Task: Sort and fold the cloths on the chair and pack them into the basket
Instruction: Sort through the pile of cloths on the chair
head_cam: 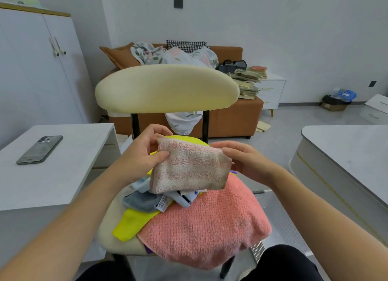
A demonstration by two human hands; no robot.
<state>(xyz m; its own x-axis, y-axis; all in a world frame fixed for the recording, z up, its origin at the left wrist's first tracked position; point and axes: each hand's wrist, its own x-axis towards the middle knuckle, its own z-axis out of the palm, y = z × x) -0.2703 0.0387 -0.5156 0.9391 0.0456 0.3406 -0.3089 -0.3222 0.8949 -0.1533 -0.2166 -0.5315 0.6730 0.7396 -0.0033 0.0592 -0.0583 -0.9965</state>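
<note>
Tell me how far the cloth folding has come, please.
Done: no packed cloth is visible. In hand: the left hand and right hand pinch a small pale towel, apparently folded. Left: the coral towel, yellow cloth and grey cloth lie piled on the chair.

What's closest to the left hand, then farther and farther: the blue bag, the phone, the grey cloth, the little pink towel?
From the left hand:
1. Small pale pink terry towel, pinched in it.
2. Grey cloth, below on the seat.
3. Dark phone, on the white table, left.
4. Blue plastic bag, far right, across the room.
</note>
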